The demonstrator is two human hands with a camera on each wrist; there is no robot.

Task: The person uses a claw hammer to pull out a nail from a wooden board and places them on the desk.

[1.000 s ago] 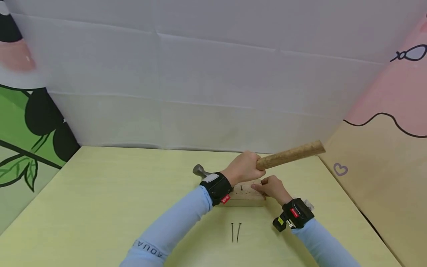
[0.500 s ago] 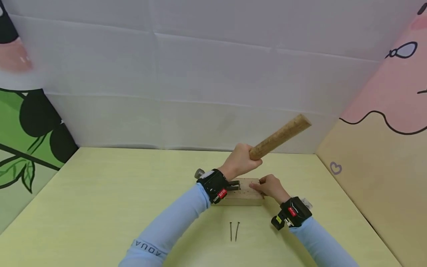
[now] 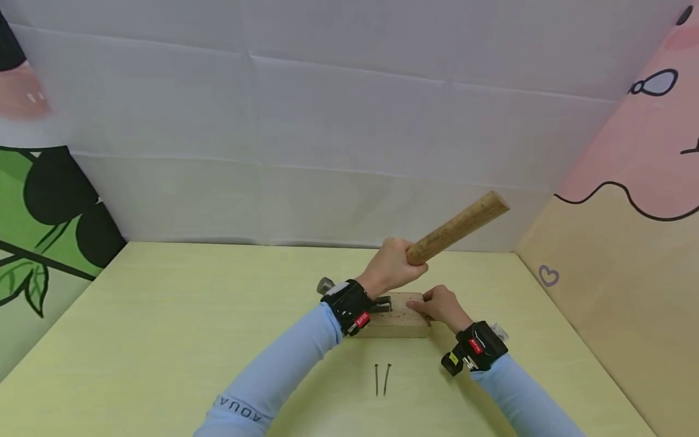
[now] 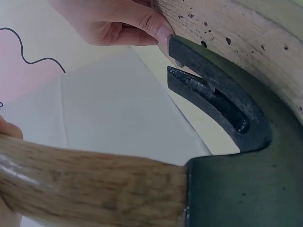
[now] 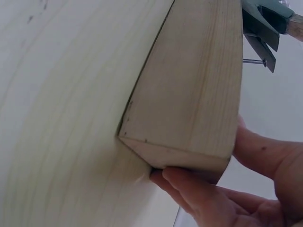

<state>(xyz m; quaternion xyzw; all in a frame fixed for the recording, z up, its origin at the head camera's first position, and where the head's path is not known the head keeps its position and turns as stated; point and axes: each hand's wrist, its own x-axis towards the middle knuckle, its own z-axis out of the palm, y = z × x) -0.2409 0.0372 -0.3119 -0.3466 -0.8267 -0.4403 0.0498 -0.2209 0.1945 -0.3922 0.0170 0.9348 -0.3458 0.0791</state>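
My left hand [image 3: 390, 264] grips the wooden handle [image 3: 459, 227] of a claw hammer, which slants up to the right. The hammer's dark split claw [image 4: 227, 80] lies close over the top of a pale wooden block [image 3: 395, 331]. A nail [image 5: 254, 61] stands up from the block, its head end between the claw's prongs in the right wrist view. At the block's right end, my right hand [image 3: 445, 306] holds it, thumb on top and fingers against the end face. The hammer's round striking face [image 3: 325, 284] points left, and my left wrist hides part of the head.
Two loose nails [image 3: 376, 379] lie side by side on the pale yellow table [image 3: 191, 340] in front of the block. A white sheet [image 3: 327, 121] rises behind the table's back edge, and a painted panel [image 3: 617, 261] borders the right side.
The hammer's handle has swung up and its claw has come over the block to the standing nail; over the last half second it barely shifts. My right hand stays on the block's end.
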